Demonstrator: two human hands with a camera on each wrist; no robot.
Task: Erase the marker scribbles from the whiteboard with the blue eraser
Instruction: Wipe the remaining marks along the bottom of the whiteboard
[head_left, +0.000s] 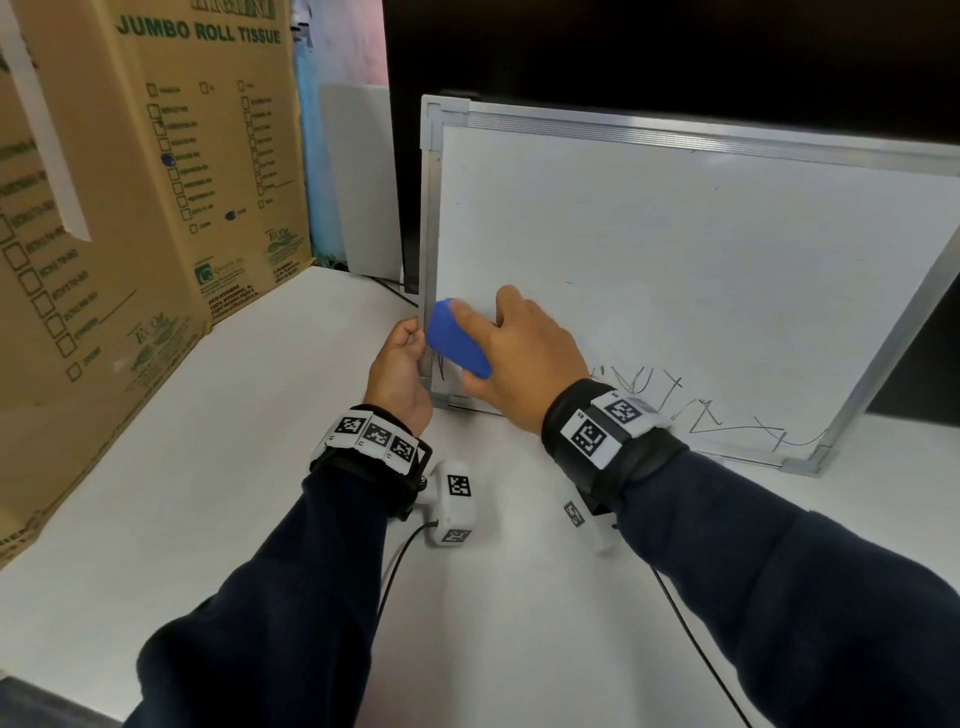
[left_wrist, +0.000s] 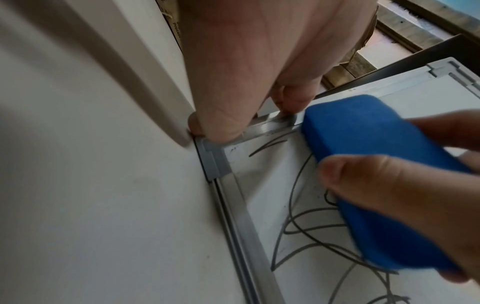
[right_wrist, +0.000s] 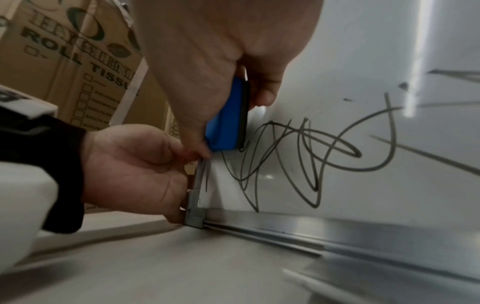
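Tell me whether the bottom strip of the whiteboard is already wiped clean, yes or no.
No: dark marker scribbles still run along the bottom of the whiteboard, right of the blue eraser.

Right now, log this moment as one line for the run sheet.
left hand: grips whiteboard left frame | right hand: holds blue eraser on board, lower left | scribbles: remain along bottom

Right hand (head_left: 524, 358) hides part of the scribbles (head_left: 727, 410)
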